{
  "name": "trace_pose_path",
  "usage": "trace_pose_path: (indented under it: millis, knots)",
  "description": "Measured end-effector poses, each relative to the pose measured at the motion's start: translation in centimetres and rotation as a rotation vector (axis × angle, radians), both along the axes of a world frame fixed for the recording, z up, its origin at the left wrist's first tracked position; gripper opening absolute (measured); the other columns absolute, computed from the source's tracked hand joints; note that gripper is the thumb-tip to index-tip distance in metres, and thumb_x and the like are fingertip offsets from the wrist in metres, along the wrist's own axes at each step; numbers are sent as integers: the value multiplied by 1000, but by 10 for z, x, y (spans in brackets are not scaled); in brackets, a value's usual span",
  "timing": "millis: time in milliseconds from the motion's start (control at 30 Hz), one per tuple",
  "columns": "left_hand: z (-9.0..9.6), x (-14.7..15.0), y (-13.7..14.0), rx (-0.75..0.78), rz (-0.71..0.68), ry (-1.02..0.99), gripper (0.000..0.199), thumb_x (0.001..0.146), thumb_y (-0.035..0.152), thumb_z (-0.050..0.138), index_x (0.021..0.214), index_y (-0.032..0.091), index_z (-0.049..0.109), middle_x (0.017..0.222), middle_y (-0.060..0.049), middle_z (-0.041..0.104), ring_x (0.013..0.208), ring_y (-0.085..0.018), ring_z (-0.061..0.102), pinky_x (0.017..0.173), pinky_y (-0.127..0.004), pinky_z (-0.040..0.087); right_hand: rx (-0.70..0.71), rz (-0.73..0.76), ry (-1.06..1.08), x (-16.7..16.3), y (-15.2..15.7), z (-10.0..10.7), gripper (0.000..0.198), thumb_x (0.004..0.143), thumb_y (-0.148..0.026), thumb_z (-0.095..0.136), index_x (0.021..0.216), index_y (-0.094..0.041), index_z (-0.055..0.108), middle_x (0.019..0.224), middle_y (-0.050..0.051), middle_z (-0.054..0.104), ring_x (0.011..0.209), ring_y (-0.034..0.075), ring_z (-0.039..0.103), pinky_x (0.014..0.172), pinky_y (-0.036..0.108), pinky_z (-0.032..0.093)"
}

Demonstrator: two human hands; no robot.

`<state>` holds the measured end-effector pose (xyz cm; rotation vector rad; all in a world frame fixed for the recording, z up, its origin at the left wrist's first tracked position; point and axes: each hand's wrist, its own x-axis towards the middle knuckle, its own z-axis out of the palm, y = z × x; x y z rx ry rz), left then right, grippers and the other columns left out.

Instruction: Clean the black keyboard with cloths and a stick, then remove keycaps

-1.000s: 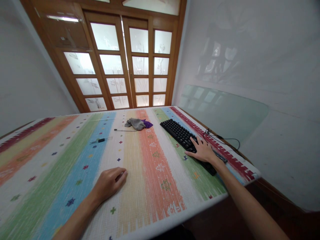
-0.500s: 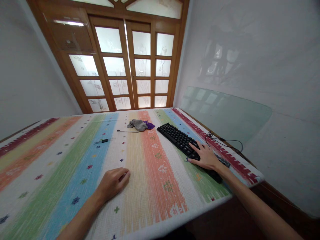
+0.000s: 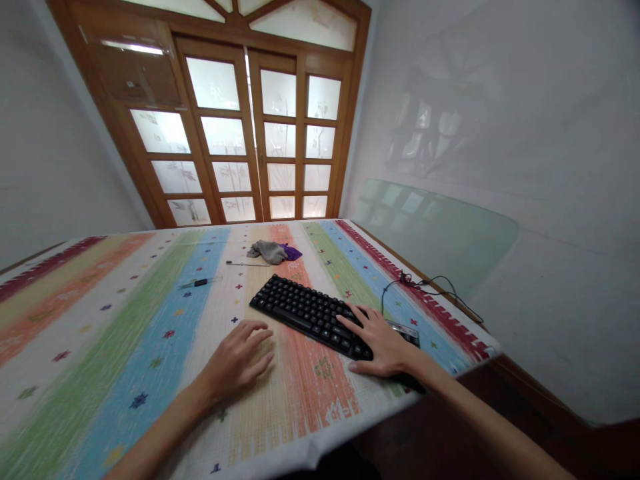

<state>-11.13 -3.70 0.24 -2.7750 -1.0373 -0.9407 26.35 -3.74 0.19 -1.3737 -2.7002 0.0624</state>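
One end of our keyboard [image 3: 305, 310], the right, sits under our wide-spread right hand [image 3: 383, 343], probably for steadying; our left hand [image 3: 241, 357], loosely open, holds nothing.

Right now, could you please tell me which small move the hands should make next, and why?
I would probably bring the left hand to the left end of the black computer keyboard. The right hand lies over the keyboard's right part, fingers spread, while the left end is uncovered. The left hand is close by, apart from the keyboard and holding nothing, so it could steady that end.
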Motion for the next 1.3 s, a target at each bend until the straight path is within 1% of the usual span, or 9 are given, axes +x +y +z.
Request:
trace_pose_path:
  millis: [167, 333, 533, 767, 833, 933, 1067, 1200, 1300]
  knots:
    - [9, 26, 0, -74, -41, 206, 71, 82, 51, 65, 143, 20, 45, 152, -15, 43, 141, -36, 36, 115, -58, 31, -70, 215, 41, -45, -13, 15, 103, 69, -71, 66, 154, -24, 32, 160, 21, 20, 137, 45, 27, 108, 65, 22]
    - [16, 25, -5, -330, -72, 374, 115, 67, 78, 64, 156, 20, 22, 161, -16, 27, 147, -38, 24, 119, -58, 20, -78, 409, 96, -78, -18, 18, 108, 65, -67, 71, 154, -21, 30, 159, 21, 23, 135, 43, 31, 109, 63, 22]
    - [13, -7, -30, -385, 14, 299, 120, 60, 82, 67, 156, 23, 26, 154, -16, 40, 139, -41, 39, 114, -59, 31, -103, 529, 127, -107, -17, 15, 109, 66, -67, 70, 155, -21, 27, 160, 22, 21, 135, 43, 32, 108, 62, 25]
    - [6, -35, -47, -365, 55, 268, 124, 57, 74, 75, 157, 27, 19, 157, -14, 35, 140, -41, 36, 116, -60, 27, -159, 552, 244, -125, -8, 20, 109, 70, -72, 66, 156, -21, 24, 157, 17, 32, 135, 35, 37, 112, 55, 27]
    - [5, -36, -48, -358, 62, 278, 123, 57, 76, 74, 157, 28, 21, 158, -13, 34, 140, -42, 36, 116, -61, 26, -152, 455, 295, -113, 0, 22, 98, 79, -71, 58, 155, -18, 25, 152, 16, 41, 133, 31, 41, 113, 52, 28]
    - [3, -35, -47, -343, 75, 296, 119, 60, 79, 70, 157, 28, 22, 158, -13, 34, 140, -41, 36, 116, -61, 25, -30, 152, 295, -73, 22, 18, 74, 95, -60, 41, 153, -15, 29, 151, 17, 42, 138, 30, 37, 114, 52, 28]
    - [1, -35, -47, -335, 73, 312, 119, 62, 81, 66, 158, 27, 19, 159, -13, 32, 142, -41, 35, 117, -61, 24, 186, -314, 139, 1, 53, -1, 67, 93, -52, 44, 148, -15, 39, 155, 19, 38, 143, 38, 30, 114, 59, 25]
    - [3, -35, -47, -350, 77, 316, 119, 63, 80, 66, 158, 28, 18, 160, -13, 30, 143, -41, 33, 117, -61, 24, 180, -744, -25, 65, 64, -25, 69, 89, -52, 48, 145, -12, 45, 154, 23, 37, 138, 47, 36, 107, 64, 31]
    - [7, -33, -49, -359, 89, 286, 118, 61, 76, 70, 157, 28, 21, 159, -12, 33, 142, -40, 35, 118, -59, 23, 157, -757, -25, 93, 65, -36, 62, 92, -50, 41, 140, -11, 50, 147, 23, 46, 131, 42, 47, 103, 57, 39]
